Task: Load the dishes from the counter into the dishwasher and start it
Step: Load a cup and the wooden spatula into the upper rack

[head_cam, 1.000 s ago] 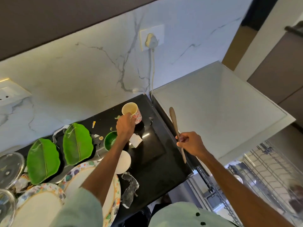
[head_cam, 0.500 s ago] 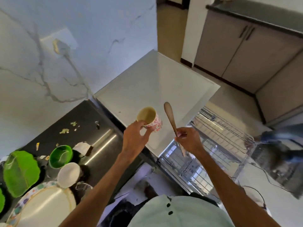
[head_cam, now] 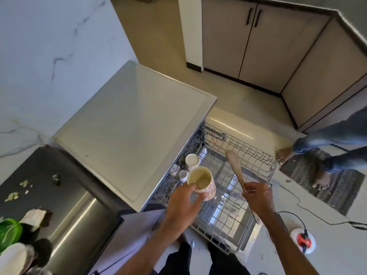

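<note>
Head view, looking down: my left hand point(head_cam: 184, 203) is curled round the mug point(head_cam: 202, 183), thumb and fingers closed on its patterned wall, and the mug hangs tipped over the pulled-out rack point(head_cam: 256, 155) of the dishwasher point(head_cam: 129, 126), mouth turned up toward me. I cannot see its handle from here. I take it for ceramic: stiff, moderately heavy for its size, glazed and so a bit slick, and liable to chip if it knocks the wires or the white cup point(head_cam: 192, 160) standing just beyond it at 11 o'clock. My hold on the wall seems good enough to turn it over, though I would keep the fingers low, clear of the rim, so that the mouth can go down between the tines.

My right hand point(head_cam: 258, 199) pinches the wooden spatula point(head_cam: 235, 167) partway along its shaft, blade pointing away at 11 o'clock over the rack, butt end trailing past my wrist at 5 o'clock. It looks light, rigid and not fragile. Its length is the awkward part, and a grip near the middle keeps it balanced while I lay it flat.

More dishes wait on the dark desk point(head_cam: 65, 195) off at 8 o'clock, so by my reckoning the loading is far from done.
</note>
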A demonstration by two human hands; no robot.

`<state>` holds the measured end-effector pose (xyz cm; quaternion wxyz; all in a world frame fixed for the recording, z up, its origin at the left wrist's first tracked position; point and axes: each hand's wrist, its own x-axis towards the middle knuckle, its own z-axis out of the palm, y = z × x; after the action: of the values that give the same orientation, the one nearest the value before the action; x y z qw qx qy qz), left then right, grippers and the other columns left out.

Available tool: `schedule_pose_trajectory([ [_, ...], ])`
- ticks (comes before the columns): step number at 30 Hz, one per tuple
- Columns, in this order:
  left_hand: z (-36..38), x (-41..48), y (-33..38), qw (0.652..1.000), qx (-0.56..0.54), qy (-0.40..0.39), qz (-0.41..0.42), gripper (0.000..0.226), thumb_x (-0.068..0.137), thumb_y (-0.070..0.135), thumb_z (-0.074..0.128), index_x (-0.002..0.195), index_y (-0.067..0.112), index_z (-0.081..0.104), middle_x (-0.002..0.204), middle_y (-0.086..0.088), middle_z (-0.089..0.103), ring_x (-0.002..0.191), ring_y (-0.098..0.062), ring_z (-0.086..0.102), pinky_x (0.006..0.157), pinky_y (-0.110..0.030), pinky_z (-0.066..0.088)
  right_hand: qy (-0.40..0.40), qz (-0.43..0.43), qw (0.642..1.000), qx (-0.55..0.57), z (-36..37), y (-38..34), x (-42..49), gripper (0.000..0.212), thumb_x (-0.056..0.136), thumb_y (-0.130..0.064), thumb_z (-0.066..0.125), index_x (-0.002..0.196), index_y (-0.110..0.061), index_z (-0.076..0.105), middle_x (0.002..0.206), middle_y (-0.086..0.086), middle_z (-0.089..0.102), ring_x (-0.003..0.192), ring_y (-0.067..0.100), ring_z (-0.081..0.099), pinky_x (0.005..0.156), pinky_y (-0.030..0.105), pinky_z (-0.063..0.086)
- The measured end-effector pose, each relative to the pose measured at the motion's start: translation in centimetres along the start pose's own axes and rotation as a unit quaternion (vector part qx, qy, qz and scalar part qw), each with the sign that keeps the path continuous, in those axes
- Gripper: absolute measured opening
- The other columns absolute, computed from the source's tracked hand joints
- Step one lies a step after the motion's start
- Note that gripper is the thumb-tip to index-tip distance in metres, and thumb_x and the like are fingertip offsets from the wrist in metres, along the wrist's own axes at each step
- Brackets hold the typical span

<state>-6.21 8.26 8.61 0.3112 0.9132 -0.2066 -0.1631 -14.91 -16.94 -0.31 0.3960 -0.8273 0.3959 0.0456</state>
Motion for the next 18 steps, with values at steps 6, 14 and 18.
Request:
schedule_pose_trajectory([
  [6, 5.3, 2.5, -3.3, 0.999, -0.011, 0.006, -0.038, 0.024, 0.092, 0.044, 0.067, 0.085, 0.021, 0.064, 0.06, 0.012, 0.044, 0.063, 0.011, 0.05, 0.055, -0.006, 0.034, -0.041, 0.019, 0.993, -0.111, 4.8, 6.3, 6.2, 0.037, 0.076, -0.012, 0.076, 0.049, -0.025, 0.055, 0.051, -0.008, 0.051, 0.053, 0.017, 0.06, 0.049, 0.022, 0.041],
  [14, 9.6, 5.5, -9.4, 0.995, -0.048, 0.011, -0.082, 0.02, 0.091, 0.047, 0.066, 0.093, 0.027, 0.068, 0.081, 0.014, 0.07, 0.077, -0.001, 0.067, 0.062, -0.027, 0.059, -0.055, -0.021, 0.985, -0.165, 14.6, 9.2, 12.0, 0.021, 0.087, -0.011, 0.062, 0.077, -0.029, 0.069, 0.084, -0.003, 0.067, 0.073, 0.02, 0.066, 0.058, 0.022, 0.042],
  [18, 10.8, 6.4, -10.8, 0.995, -0.049, 0.008, -0.092, 0.032, 0.088, 0.059, 0.059, 0.098, 0.029, 0.068, 0.083, 0.019, 0.065, 0.082, -0.005, 0.069, 0.071, -0.025, 0.06, -0.047, -0.037, 0.981, -0.184, 16.1, 8.9, 13.1, 0.021, 0.094, -0.012, 0.058, 0.095, -0.027, 0.074, 0.093, -0.003, 0.07, 0.082, 0.019, 0.069, 0.063, 0.024, 0.047],
])
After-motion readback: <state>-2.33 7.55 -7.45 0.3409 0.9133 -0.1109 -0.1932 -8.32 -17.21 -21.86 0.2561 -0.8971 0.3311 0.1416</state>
